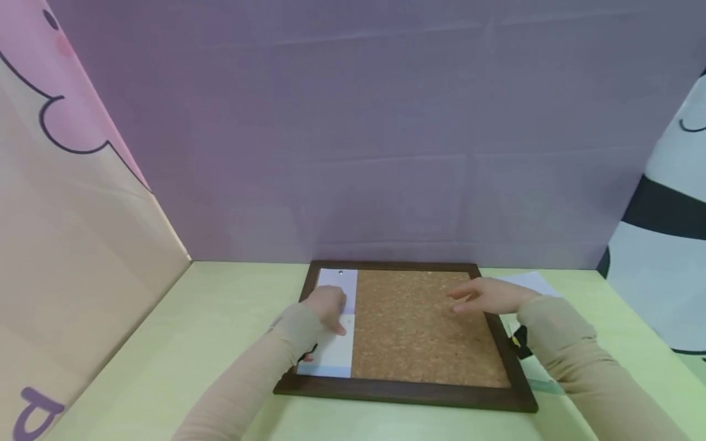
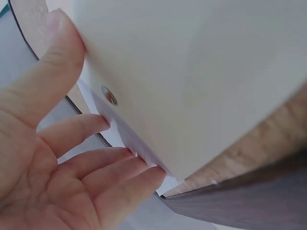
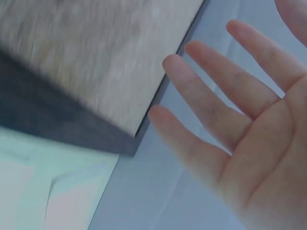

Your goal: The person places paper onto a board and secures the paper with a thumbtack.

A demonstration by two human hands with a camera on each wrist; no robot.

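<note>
A framed corkboard [image 1: 425,331] lies on the table, its dark wooden frame [image 1: 405,391] around it. Down its left side are two pale sheets, an upper sheet [image 1: 349,288] and a lower sheet [image 1: 331,355]. A small round metal tack [image 1: 341,272] sits at the top of the upper one; the left wrist view shows a tack [image 2: 109,95] near a sheet's edge. My left hand [image 1: 327,305] is over the sheets, its fingertips at that edge, thumb apart, pinching nothing. Above the board's right part hovers my right hand [image 1: 488,295], fingers spread and holding nothing.
White paper [image 1: 532,283] lies on the table beyond the board's right side, partly behind the right arm. A black and yellow item [image 1: 520,343] shows beside the right sleeve. A grey-purple backdrop [image 1: 386,153] rises behind the table, with printed cloths at both sides.
</note>
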